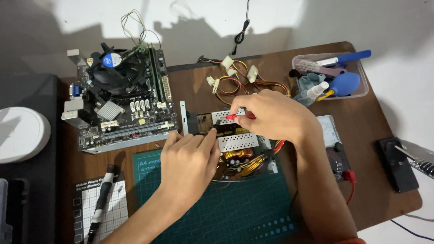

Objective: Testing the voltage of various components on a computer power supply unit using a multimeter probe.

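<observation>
Over the circuit board (239, 142), right hand (275, 115) fingers pinch a red probe (239, 117) lying crosswise, tip leftward; left hand (190, 162) grip unclear

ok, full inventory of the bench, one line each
motherboard: 1, black, back left
power board: 1, brown, perforated metal, centre
red probe: 1, in right hand
black probe: 1, at left fingers
cable bundle: 1, red-yellow, white plugs, behind board
cutting mat: 1, green, front
screwdriver: 1, black, front left
tub: 1, clear, holds blue blower, back right
multimeter: 1, right of board
left hand: on board
right hand: over board
</observation>
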